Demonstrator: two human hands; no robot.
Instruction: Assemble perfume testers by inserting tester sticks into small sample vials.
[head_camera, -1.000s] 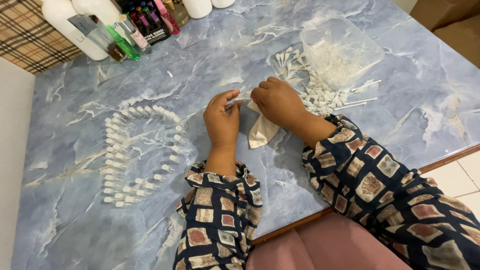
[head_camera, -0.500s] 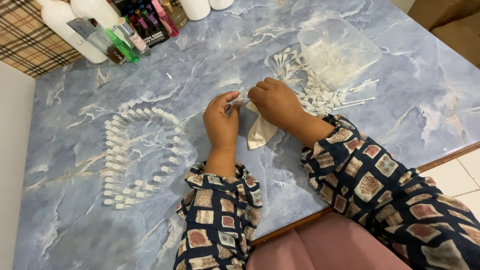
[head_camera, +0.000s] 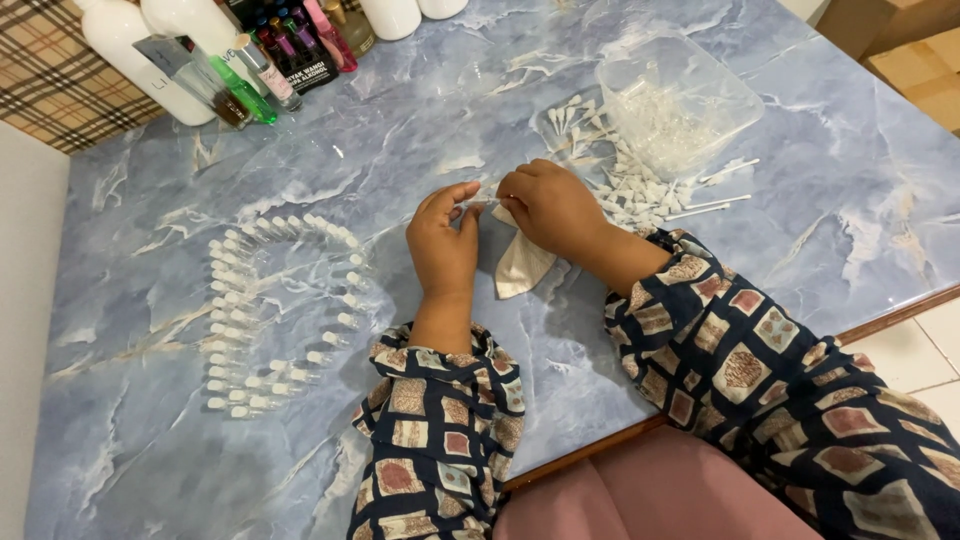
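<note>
My left hand (head_camera: 442, 243) and my right hand (head_camera: 548, 207) meet over the blue marble table (head_camera: 400, 150), both pinching a small clear vial (head_camera: 478, 204) held level between them. A beige cloth (head_camera: 520, 262) hangs from under my right hand onto the table. To the left, many small clear vials with white caps (head_camera: 270, 310) lie in a curved row. To the right of my right hand lies a loose pile of small white caps and thin tubes (head_camera: 630, 185).
A clear plastic tub (head_camera: 680, 95) with more small parts stands at the back right. White bottles (head_camera: 120, 45) and several coloured bottles (head_camera: 265, 65) line the far edge. A cardboard box (head_camera: 915, 50) sits beyond the table's right corner. The wooden front edge (head_camera: 600, 440) runs near my lap.
Both hands stay together over the same spot. The fingers have shifted slightly around the small vial; the cloth still hangs below the right hand.
</note>
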